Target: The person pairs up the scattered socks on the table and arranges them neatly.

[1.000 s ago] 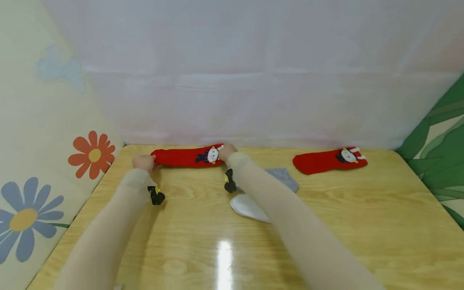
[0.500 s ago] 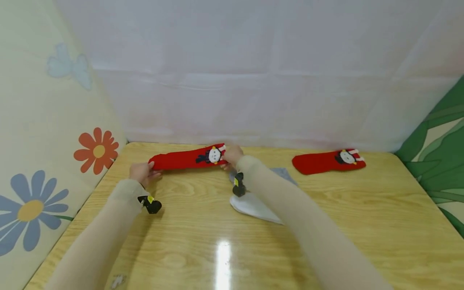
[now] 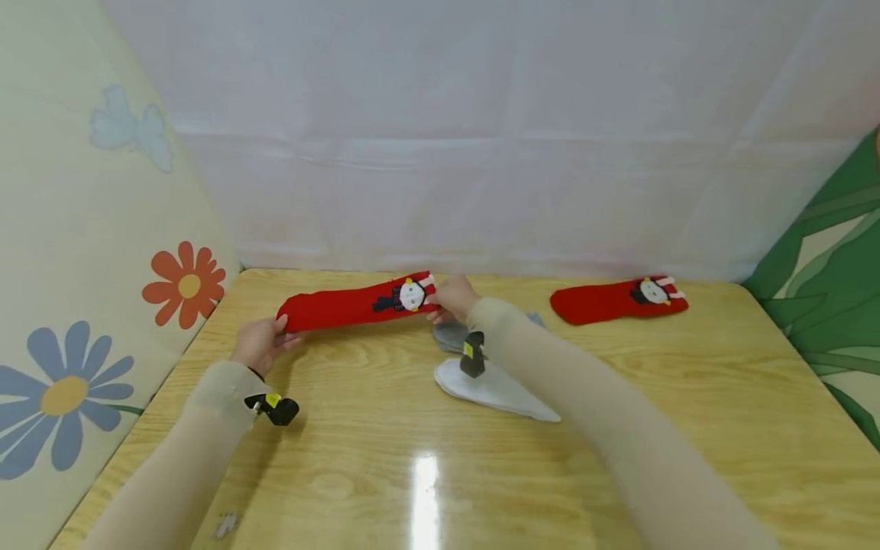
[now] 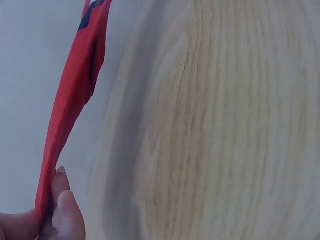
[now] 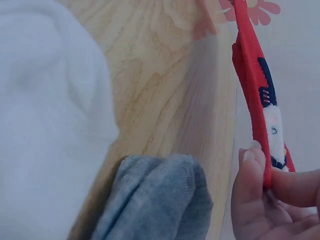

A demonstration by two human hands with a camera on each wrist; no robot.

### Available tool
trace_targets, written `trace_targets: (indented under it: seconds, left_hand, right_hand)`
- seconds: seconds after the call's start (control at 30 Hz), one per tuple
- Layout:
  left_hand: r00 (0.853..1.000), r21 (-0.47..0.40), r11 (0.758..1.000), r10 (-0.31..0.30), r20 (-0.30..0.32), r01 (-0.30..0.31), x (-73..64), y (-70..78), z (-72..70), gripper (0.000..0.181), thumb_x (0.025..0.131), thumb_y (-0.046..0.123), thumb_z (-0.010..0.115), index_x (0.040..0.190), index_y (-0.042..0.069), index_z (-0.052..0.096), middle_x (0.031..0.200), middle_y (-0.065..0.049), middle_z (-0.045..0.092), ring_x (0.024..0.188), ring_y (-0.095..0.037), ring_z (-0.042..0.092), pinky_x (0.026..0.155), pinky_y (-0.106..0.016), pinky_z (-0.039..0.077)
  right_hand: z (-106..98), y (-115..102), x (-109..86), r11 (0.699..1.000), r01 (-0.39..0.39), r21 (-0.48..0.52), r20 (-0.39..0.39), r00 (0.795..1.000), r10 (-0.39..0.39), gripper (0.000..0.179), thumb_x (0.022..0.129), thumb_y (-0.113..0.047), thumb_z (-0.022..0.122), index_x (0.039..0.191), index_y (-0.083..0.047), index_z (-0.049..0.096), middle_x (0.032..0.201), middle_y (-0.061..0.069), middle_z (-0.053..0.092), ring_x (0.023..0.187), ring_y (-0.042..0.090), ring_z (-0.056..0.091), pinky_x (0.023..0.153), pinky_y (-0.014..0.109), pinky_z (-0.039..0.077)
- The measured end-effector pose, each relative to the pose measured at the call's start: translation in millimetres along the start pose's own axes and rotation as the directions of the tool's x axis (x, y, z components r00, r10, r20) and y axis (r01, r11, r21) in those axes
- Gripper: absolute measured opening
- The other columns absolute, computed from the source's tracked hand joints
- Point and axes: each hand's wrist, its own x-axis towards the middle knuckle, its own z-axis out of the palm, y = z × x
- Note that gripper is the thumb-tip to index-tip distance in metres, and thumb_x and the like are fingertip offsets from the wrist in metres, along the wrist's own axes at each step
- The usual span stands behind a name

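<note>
A red sock (image 3: pixel 344 308) with a white cartoon face is stretched between my two hands, raised off the table. My left hand (image 3: pixel 258 344) pinches its plain toe end; in the left wrist view the thumb and fingers (image 4: pixel 70 215) press the cloth from both sides. At the patterned cuff end my right hand (image 3: pixel 455 298) pinches the sock between thumb and fingers, as the right wrist view shows. Below the right hand lie a grey sock (image 5: pixel 160 200) and a white sock (image 3: pixel 481 384), both partly covered by the right arm in the head view.
A matching red sock (image 3: pixel 615 301) lies flat at the back right of the wooden table (image 3: pixel 357 458). A white curtain-like sheet (image 3: pixel 481 153) hangs behind the table's far edge. A painted wall (image 3: pixel 62 252) borders the left side.
My hands have lifted the red sock off the table and drawn it a little toward me. The left hand has come down and left; the right hand has shifted slightly right.
</note>
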Motion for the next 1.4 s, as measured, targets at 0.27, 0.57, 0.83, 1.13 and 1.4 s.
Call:
trace_targets:
  seconds: [0.27, 0.57, 0.83, 1.13, 1.4]
  left_hand:
    - [1.0, 0.029, 0.999, 0.025, 0.013, -0.025, -13.3, -2.1, 2.4, 0.049, 0.104, 0.013, 0.043, 0.146, -0.009, 0.03, 0.089, 0.002, 0.064, 0.074, -0.01, 0.064, 0.08, -0.027, 0.056]
    - [0.999, 0.055, 0.998, 0.042, 0.022, -0.043, -23.8, -8.4, 2.8, 0.02, 0.104, 0.01, 0.042, 0.119, -0.001, 0.05, 0.081, 0.006, 0.063, 0.072, -0.01, 0.065, 0.079, -0.027, 0.056]
    - [0.997, 0.065, 0.996, 0.057, 0.053, -0.061, -34.2, -10.8, 5.1, 0.033, 0.104, 0.011, 0.042, 0.131, -0.008, 0.044, 0.081, 0.006, 0.065, 0.074, -0.01, 0.067, 0.08, -0.028, 0.056]
    - [0.996, 0.1, 0.993, 0.052, 0.078, -0.06, -46.2, -12.5, 6.2, 0.048, 0.104, 0.015, 0.042, 0.144, -0.011, 0.032, 0.084, 0.006, 0.066, 0.078, -0.011, 0.068, 0.084, -0.029, 0.055]
    - [0.995, 0.074, 0.996, 0.049, 0.089, -0.056, -56.3, -17.8, 5.0, 0.037, 0.104, 0.013, 0.044, 0.134, -0.009, 0.043, 0.082, 0.005, 0.067, 0.076, -0.012, 0.068, 0.079, -0.026, 0.056]
  right_hand:
    - [-10, 4, -10.3, 0.998, 0.041, -0.042, 0.036, 0.999, -0.04, 0.023, 0.094, 0.008, 0.052, 0.075, -0.002, 0.043, 0.083, 0.015, 0.058, 0.046, 0.012, 0.056, 0.041, 0.019, 0.046]
    - [-18, 14, -19.0, 0.99, 0.101, -0.097, 0.047, 0.994, -0.097, 0.025, 0.095, 0.006, 0.055, 0.071, 0.001, 0.048, 0.089, 0.021, 0.062, 0.049, 0.013, 0.057, 0.044, 0.021, 0.048]
    - [-27, 17, -32.9, 0.982, 0.136, -0.129, 0.069, 0.989, -0.128, 0.015, 0.094, 0.005, 0.057, 0.079, 0.005, 0.055, 0.084, 0.015, 0.062, 0.049, 0.012, 0.055, 0.044, 0.021, 0.046]
    - [-36, 21, -48.4, 0.974, 0.161, -0.159, 0.072, 0.986, -0.151, 0.017, 0.094, 0.003, 0.058, 0.077, 0.004, 0.056, 0.074, 0.011, 0.06, 0.048, 0.011, 0.053, 0.044, 0.021, 0.045]
    - [-42, 26, -57.2, 0.971, 0.161, -0.176, 0.082, 0.985, -0.149, 0.028, 0.094, -0.001, 0.06, 0.068, -0.002, 0.051, 0.061, 0.003, 0.049, 0.047, 0.011, 0.048, 0.047, 0.022, 0.04]
